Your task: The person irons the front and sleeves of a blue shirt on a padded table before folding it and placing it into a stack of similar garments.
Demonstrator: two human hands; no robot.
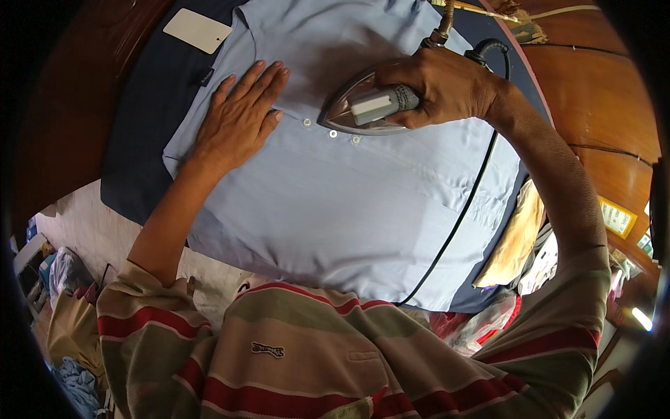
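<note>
Head view: a pale blue garment (314,202) lies spread over a dark blue cloth-covered table (132,174), covering most of it from the far edge to the near edge, with a strip of the dark covering bare along the left edge. The left hand (241,126) rests palm down on the garment toward the table's left edge, fingers straight and slightly parted, thumb held out to the side, gripping nothing. The right hand (450,84) is curled around the handle of an iron (373,108), toward the far right corner; the iron sits over the garment with its tip pointing left, toward the left hand. Whether its sole presses flat cannot be told. Three small buttons (333,134) lie in a row just beside the iron's tip and near side. A white card (197,31) with a small hole lies by the far left corner, next to the garment. A black cord (457,227) runs across the garment to the near edge, and a tan cloth (513,244) lies beside the table's right edge.
</note>
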